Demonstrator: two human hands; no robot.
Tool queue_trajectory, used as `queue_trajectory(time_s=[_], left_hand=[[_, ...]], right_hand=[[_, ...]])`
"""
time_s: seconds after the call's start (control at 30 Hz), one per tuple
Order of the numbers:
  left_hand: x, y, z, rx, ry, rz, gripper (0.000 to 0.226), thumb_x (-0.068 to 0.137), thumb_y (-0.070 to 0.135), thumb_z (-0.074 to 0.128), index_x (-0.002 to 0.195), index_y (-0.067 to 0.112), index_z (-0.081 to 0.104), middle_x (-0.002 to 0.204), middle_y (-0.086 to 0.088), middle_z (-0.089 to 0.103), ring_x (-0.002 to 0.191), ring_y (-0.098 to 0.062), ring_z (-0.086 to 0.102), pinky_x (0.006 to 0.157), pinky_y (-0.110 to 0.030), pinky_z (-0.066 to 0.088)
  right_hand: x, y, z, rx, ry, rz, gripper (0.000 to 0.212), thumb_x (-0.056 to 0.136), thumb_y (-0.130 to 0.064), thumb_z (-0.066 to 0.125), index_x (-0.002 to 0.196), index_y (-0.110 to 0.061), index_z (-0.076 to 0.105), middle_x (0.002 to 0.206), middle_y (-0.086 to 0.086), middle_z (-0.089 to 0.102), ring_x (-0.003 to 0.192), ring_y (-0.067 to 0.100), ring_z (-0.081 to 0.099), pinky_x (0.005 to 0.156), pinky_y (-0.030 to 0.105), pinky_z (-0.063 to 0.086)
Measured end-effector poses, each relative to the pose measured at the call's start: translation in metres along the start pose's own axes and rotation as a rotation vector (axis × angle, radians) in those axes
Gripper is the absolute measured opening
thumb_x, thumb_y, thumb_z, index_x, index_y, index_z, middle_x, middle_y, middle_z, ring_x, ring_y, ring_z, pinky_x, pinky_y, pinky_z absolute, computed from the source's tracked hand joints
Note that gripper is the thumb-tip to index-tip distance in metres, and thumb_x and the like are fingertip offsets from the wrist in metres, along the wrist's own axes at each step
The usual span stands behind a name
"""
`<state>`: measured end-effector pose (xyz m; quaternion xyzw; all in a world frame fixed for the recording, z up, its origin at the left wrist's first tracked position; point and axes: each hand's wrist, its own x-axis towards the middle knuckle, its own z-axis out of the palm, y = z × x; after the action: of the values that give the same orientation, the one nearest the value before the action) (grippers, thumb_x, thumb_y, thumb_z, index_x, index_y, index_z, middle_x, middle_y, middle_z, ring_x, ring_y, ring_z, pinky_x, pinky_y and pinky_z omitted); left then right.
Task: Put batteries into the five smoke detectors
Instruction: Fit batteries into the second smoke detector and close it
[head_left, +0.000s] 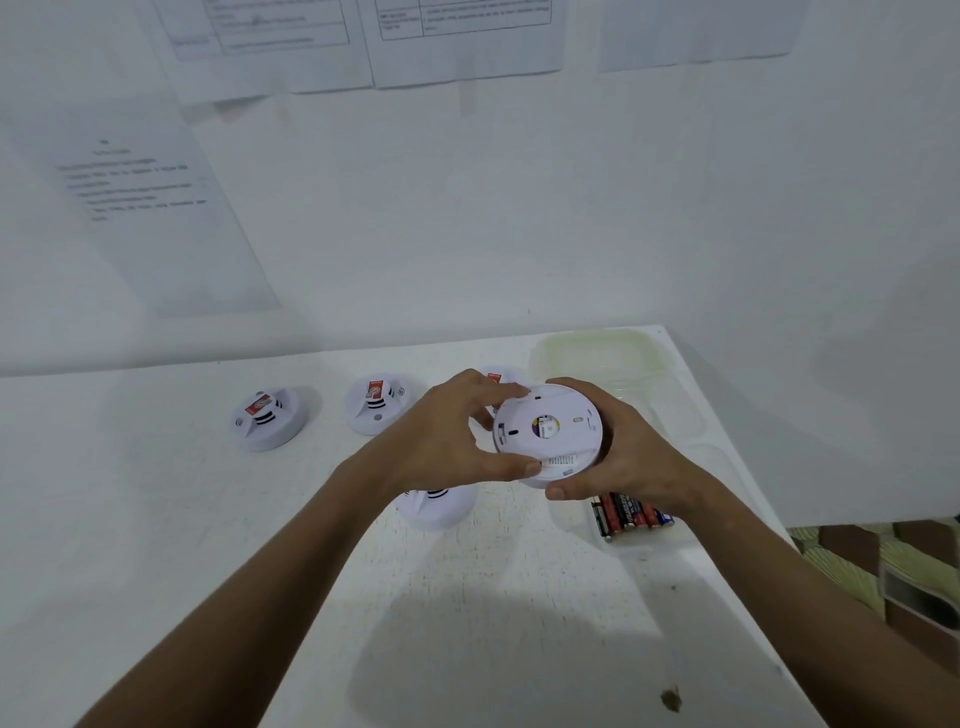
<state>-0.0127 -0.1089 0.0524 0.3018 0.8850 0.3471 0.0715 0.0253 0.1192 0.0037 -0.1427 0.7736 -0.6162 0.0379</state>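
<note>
Here both hands, left hand (447, 436) and right hand (618, 457), have fingers curled round the raised smoke detector (548, 434); its flat back faces the camera.

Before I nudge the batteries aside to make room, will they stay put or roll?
The batteries are cylinders lying side by side on the flat table, so a push across their length would probably roll them. They look loose, so they would likely scatter. Their smooth wrappers may be slippery.

detectors (267, 418) left | batteries (631, 514) right | container (597, 358) behind
</note>
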Motion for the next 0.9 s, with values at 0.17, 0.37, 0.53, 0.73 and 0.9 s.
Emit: queue_trajectory(time_s=[0.17,0.37,0.53,0.73,0.9], left_hand=[[-0.001,-0.006,0.001,-0.059,0.036,-0.031,0.069,0.063,0.049,0.085,0.126,0.030,0.061,0.120,0.017,0.058,0.097,0.002,0.062,0.082,-0.024,0.056],[-0.001,-0.006,0.005,-0.064,0.077,-0.067,0.068,0.061,0.050,0.086,0.122,0.031,0.063,0.118,0.018,0.059,0.098,0.002,0.061,0.084,-0.025,0.055],[-0.001,-0.005,0.005,-0.101,0.044,-0.106,0.070,0.061,0.052,0.085,0.125,0.034,0.062,0.117,0.018,0.062,0.092,0.006,0.064,0.083,-0.025,0.057],[-0.003,0.000,-0.001,-0.111,-0.033,-0.098,0.069,0.067,0.035,0.087,0.130,0.024,0.060,0.108,0.010,0.070,0.084,0.000,0.070,0.083,-0.025,0.058],[-0.003,0.002,-0.010,-0.045,-0.058,-0.032,0.057,0.067,0.025,0.085,0.120,0.023,0.067,0.110,0.010,0.072,0.083,-0.004,0.071,0.080,-0.025,0.058]], right_hand=[[-0.001,0.000,-0.001,0.001,0.005,0.002,0.092,0.055,0.001,0.093,0.134,-0.024,0.052,0.123,-0.009,0.065,0.116,0.013,0.060,0.085,0.024,0.055],[-0.002,0.000,0.001,0.001,0.013,-0.009,0.091,0.055,0.001,0.093,0.133,-0.024,0.053,0.121,-0.011,0.065,0.115,0.011,0.061,0.085,0.023,0.055],[-0.002,0.000,0.002,0.028,0.015,-0.008,0.091,0.053,-0.005,0.092,0.133,-0.025,0.053,0.122,-0.009,0.065,0.116,0.014,0.061,0.085,0.026,0.056],[-0.001,-0.001,0.000,0.015,-0.040,0.013,0.092,0.056,-0.002,0.093,0.135,-0.025,0.053,0.124,-0.007,0.065,0.118,0.015,0.060,0.088,0.029,0.056],[0.001,-0.002,0.002,0.024,-0.064,0.003,0.091,0.057,0.005,0.091,0.134,-0.024,0.052,0.122,-0.008,0.065,0.117,0.013,0.060,0.086,0.026,0.055]])
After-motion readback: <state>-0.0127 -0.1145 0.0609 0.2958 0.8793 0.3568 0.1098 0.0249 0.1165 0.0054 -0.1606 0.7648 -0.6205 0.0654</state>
